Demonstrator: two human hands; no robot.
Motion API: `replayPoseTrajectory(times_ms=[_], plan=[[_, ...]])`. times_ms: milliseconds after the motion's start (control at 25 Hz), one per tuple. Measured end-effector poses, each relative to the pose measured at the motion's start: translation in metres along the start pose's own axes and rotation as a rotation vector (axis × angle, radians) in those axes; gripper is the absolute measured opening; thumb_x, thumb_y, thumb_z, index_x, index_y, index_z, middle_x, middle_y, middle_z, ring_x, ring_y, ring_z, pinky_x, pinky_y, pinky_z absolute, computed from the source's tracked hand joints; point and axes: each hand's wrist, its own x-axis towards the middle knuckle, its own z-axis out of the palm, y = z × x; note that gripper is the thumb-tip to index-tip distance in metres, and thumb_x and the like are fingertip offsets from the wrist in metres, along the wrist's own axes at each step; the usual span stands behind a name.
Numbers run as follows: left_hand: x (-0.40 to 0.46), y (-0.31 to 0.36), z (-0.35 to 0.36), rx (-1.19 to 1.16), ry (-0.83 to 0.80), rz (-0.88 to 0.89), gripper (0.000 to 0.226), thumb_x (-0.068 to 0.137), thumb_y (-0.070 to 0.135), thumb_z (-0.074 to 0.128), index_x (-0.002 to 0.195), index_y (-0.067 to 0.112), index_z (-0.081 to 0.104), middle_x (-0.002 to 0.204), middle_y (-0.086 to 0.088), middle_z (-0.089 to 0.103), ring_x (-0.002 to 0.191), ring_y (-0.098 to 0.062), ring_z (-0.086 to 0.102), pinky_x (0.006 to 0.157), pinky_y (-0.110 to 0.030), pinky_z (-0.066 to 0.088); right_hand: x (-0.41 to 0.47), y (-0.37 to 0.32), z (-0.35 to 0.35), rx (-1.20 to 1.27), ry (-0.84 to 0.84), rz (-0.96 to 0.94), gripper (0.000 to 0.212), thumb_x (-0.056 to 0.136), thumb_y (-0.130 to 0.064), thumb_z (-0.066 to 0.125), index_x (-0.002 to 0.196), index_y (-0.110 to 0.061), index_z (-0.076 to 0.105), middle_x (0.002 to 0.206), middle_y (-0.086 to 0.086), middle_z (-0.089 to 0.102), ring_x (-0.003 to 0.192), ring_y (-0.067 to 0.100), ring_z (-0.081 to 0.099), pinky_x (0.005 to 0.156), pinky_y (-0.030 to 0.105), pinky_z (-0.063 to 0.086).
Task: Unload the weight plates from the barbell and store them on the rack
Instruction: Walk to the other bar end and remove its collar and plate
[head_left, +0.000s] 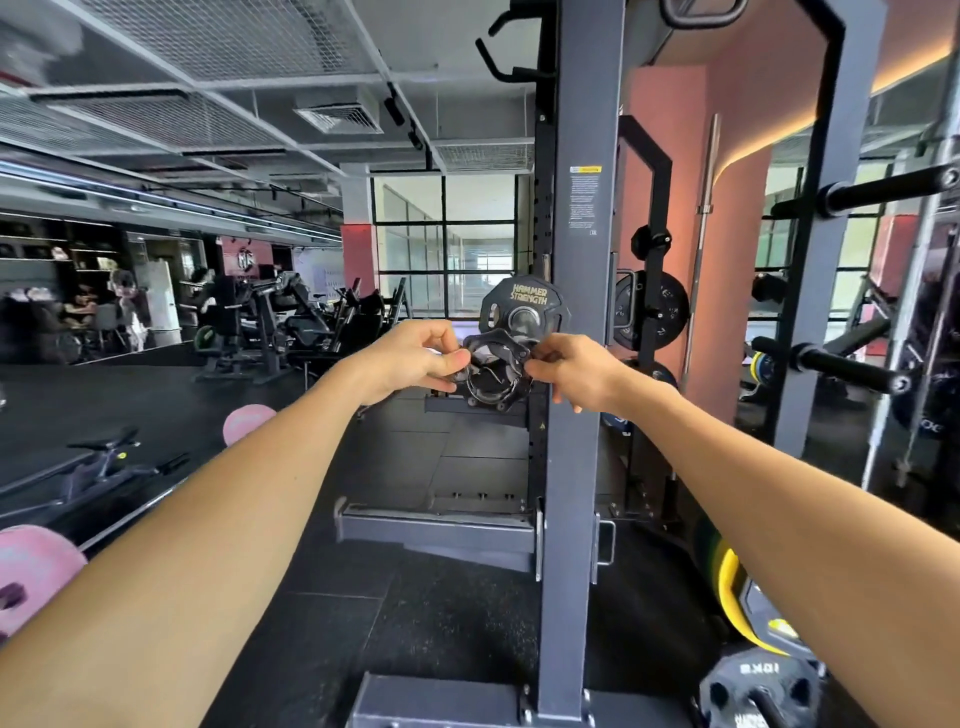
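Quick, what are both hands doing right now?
Left hand: closed, pinching the black barbell collar on its left side.
Right hand: closed, pinching the same collar on its right side.

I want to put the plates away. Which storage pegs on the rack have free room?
Two black pegs at right, the upper peg and the lower peg, are bare. The inner post is crowded: a black plate hangs there. Both hands hold the collar near the Hammer Strength plate.
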Motion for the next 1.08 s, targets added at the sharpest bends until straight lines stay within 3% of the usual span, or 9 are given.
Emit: replayPoseTrajectory(times_ms=[120, 320, 440, 560, 720, 840, 1000, 1080], plan=[[-0.007, -0.006, -0.026, 0.0, 0.044, -0.025, 0.023, 0.09, 0.005, 0.064, 0.07, 0.009, 0.052, 0.088, -0.006, 0.057, 0.072, -0.008, 0.065, 0.078, -0.034, 0.06, 0.017, -0.017, 0.022, 0.031, -0.029, -0.015, 0.024, 0.093, -0.026, 0.051, 0.103, -0.005, 0.057, 0.073, 0.019, 0.068, 0.044, 0.027, 0.059, 0.033, 0.019, 0.04], [-0.011, -0.037, -0.086, 0.036, 0.118, -0.086, 0.02, 0.09, 0.009, 0.064, 0.073, 0.01, 0.054, 0.09, -0.011, 0.062, 0.081, -0.018, 0.066, 0.079, -0.037, 0.06, 0.065, -0.051, 0.076, 0.142, -0.094, -0.059, 0.029, 0.096, -0.022, 0.048, 0.108, 0.004, 0.053, 0.086, 0.025, 0.063, 0.061, 0.037, 0.067, 0.043, 0.036, 0.056], [-0.01, -0.066, -0.122, 0.053, 0.149, -0.116, 0.019, 0.091, 0.012, 0.065, 0.074, 0.011, 0.056, 0.093, -0.012, 0.061, 0.085, -0.021, 0.065, 0.077, -0.037, 0.06, 0.097, -0.065, 0.115, 0.155, -0.12, -0.055, 0.023, 0.098, -0.023, 0.048, 0.107, -0.003, 0.053, 0.076, 0.018, 0.062, 0.054, 0.025, 0.063, 0.043, 0.029, 0.054], [-0.005, -0.099, -0.158, 0.08, 0.158, -0.159, 0.013, 0.091, 0.017, 0.065, 0.081, 0.013, 0.059, 0.094, -0.008, 0.063, 0.086, -0.018, 0.065, 0.079, -0.038, 0.06, 0.13, -0.076, 0.154, 0.135, -0.157, -0.058, 0.026, 0.098, -0.027, 0.047, 0.113, -0.007, 0.053, 0.071, 0.013, 0.063, 0.057, 0.025, 0.063, 0.049, 0.029, 0.056], [0.01, -0.145, -0.186, 0.094, 0.188, -0.179, 0.011, 0.092, 0.025, 0.065, 0.089, 0.015, 0.061, 0.101, -0.009, 0.069, 0.09, -0.022, 0.069, 0.081, -0.039, 0.059, 0.17, -0.078, 0.195, 0.16, -0.165, -0.058, 0.035, 0.099, -0.027, 0.046, 0.125, -0.004, 0.05, 0.086, 0.017, 0.062, 0.067, 0.022, 0.061, 0.047, 0.025, 0.053], [0.025, -0.184, -0.193, 0.036, 0.192, -0.236, 0.014, 0.092, 0.028, 0.064, 0.093, 0.014, 0.061, 0.099, -0.007, 0.067, 0.085, -0.02, 0.07, 0.072, -0.033, 0.06, 0.195, -0.066, 0.228, 0.159, -0.183, -0.014, 0.039, 0.1, -0.026, 0.044, 0.13, -0.001, 0.048, 0.104, 0.024, 0.064, 0.065, 0.02, 0.06, 0.049, 0.029, 0.054], [0.058, -0.24, -0.192, 0.008, 0.175, -0.295, 0.015, 0.092, 0.029, 0.063, 0.093, 0.014, 0.06, 0.095, -0.004, 0.065, 0.083, -0.021, 0.067, 0.076, -0.036, 0.059, 0.228, -0.035, 0.268, 0.132, -0.203, 0.05, 0.035, 0.1, -0.024, 0.043, 0.12, 0.002, 0.052, 0.101, 0.026, 0.063, 0.055, 0.011, 0.059, 0.048, 0.031, 0.051], [0.077, -0.268, -0.188, 0.002, 0.181, -0.331, 0.015, 0.092, 0.029, 0.064, 0.091, 0.014, 0.061, 0.097, -0.004, 0.065, 0.083, -0.02, 0.067, 0.08, -0.037, 0.059, 0.248, -0.013, 0.285, 0.122, -0.221, 0.075, 0.033, 0.1, -0.025, 0.043, 0.116, 0.002, 0.053, 0.107, 0.027, 0.063, 0.057, 0.014, 0.059, 0.045, 0.03, 0.049]])
